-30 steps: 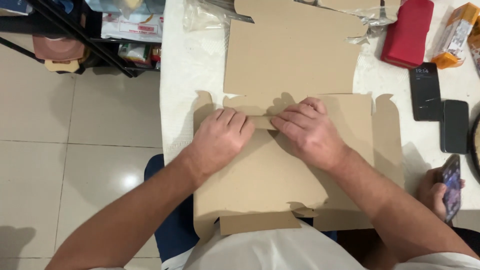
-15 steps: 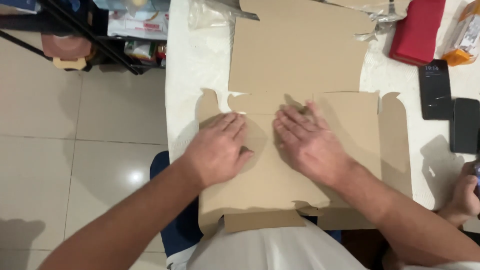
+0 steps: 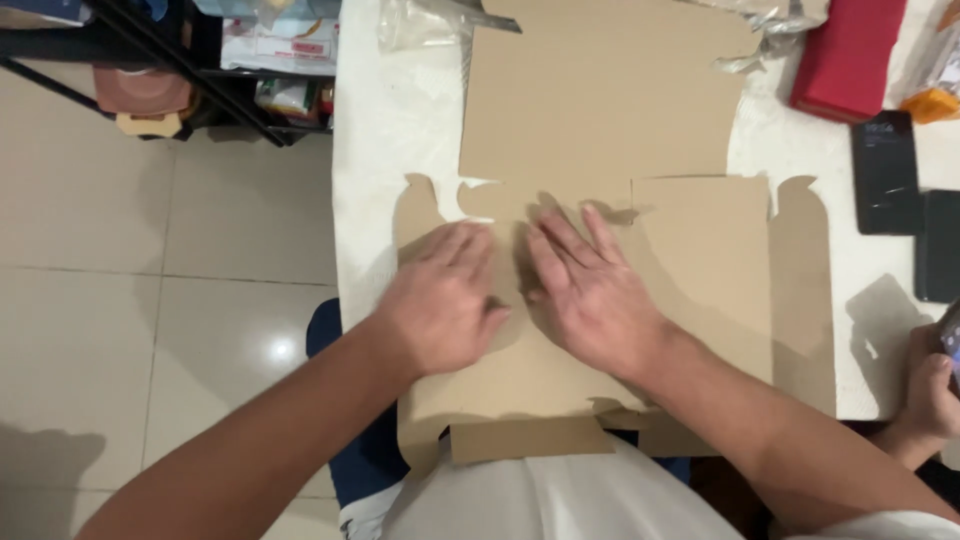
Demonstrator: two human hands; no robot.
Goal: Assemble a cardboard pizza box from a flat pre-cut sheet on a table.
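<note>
Plain brown cardboard sheet (image 3: 610, 130) on a white table (image 3: 390, 150); red box (image 3: 848, 55) and two black phones (image 3: 886, 172) at its right edge

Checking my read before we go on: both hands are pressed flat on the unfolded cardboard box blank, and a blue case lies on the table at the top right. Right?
Not quite: the case is red, not blue, as the head view shows. Both the left hand and right hand do lie flat on the cardboard blank.

Bright, even indoor light from overhead; a glare spot shines on the floor tile (image 3: 268, 350) left of the left hand (image 3: 445, 305). Soft shadows fall beneath both hands, the right hand (image 3: 590, 290) slightly motion-blurred. Edges look mildly stretched
</note>
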